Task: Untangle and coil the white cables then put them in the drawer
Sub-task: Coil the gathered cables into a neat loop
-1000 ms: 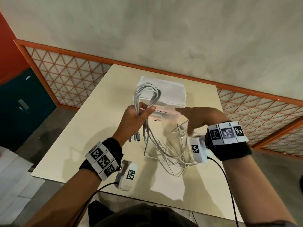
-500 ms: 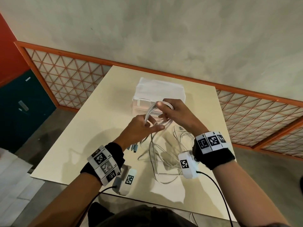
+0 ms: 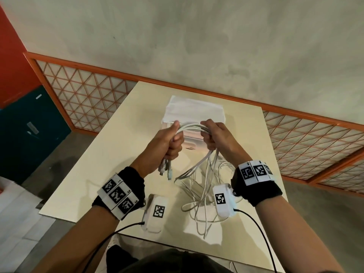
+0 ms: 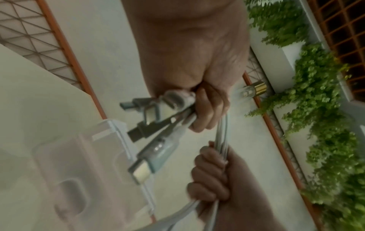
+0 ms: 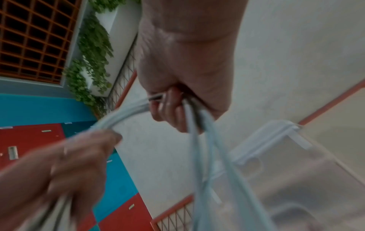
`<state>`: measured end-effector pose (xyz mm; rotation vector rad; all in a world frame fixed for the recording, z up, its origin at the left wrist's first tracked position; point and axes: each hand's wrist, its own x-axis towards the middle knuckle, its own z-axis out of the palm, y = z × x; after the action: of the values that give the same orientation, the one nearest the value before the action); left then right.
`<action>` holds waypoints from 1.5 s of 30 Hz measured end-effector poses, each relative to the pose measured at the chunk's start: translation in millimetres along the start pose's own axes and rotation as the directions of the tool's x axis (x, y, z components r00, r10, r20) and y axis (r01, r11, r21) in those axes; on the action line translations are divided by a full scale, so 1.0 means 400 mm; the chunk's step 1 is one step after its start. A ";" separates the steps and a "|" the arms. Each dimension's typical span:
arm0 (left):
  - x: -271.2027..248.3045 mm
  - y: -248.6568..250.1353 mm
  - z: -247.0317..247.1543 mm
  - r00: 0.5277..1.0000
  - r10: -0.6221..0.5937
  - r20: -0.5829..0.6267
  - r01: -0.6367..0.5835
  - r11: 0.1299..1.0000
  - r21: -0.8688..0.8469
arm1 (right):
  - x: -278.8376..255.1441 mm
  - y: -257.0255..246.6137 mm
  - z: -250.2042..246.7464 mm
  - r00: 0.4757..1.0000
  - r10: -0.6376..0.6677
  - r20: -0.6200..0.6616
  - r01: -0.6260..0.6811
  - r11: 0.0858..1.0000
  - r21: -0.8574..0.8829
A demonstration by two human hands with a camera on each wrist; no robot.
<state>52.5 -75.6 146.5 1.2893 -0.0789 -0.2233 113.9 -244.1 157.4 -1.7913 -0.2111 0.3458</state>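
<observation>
A bundle of white cables (image 3: 192, 127) stretches between my two fists above the table. My left hand (image 3: 171, 142) grips one end of it, and several plugs (image 3: 165, 170) hang below that fist; the left wrist view shows these plugs (image 4: 156, 125) sticking out of the curled fingers. My right hand (image 3: 213, 136) grips the same bundle (image 5: 126, 112), and the loose cable lengths (image 3: 201, 192) fall from it in a tangle onto the table. Behind both hands stands the white translucent drawer unit (image 3: 194, 113).
The cream table (image 3: 110, 160) is small, with its near edge close to my body. An orange-framed lattice railing (image 3: 84, 91) runs behind it along a grey wall. Red and teal panels (image 3: 21, 119) stand to the left.
Both hands have closed into fists on the cable bundle and pulled apart, stretching a short span between them. One second ago only the left hand held it, raised higher.
</observation>
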 end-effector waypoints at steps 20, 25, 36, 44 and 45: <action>0.063 -0.080 0.032 0.961 0.182 -0.208 -0.121 0.954 0.275 | 0.005 0.028 0.101 0.979 0.200 0.039 -0.203 0.942 0.266; 0.072 -0.087 0.036 0.961 0.162 -0.223 -0.091 0.950 0.299 | 0.014 0.012 0.093 0.941 0.310 0.135 -0.338 0.871 0.356; 0.075 -0.071 0.025 0.971 0.193 -0.144 -0.144 0.944 0.297 | 0.007 0.006 0.089 0.947 0.190 0.260 -0.267 0.914 0.306; 0.096 -0.034 -0.044 0.800 0.295 -0.522 -0.213 0.953 0.213 | -0.023 0.033 0.112 0.983 0.030 0.182 -0.013 0.995 -0.099; 0.095 -0.032 -0.044 0.782 0.298 -0.548 -0.210 0.953 0.219 | -0.026 0.036 0.119 0.983 -0.063 0.173 0.092 0.981 -0.168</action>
<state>91.4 -70.2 126.7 1.4291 0.2559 0.4244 87.3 -207.5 134.3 -1.9224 -0.4407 0.4325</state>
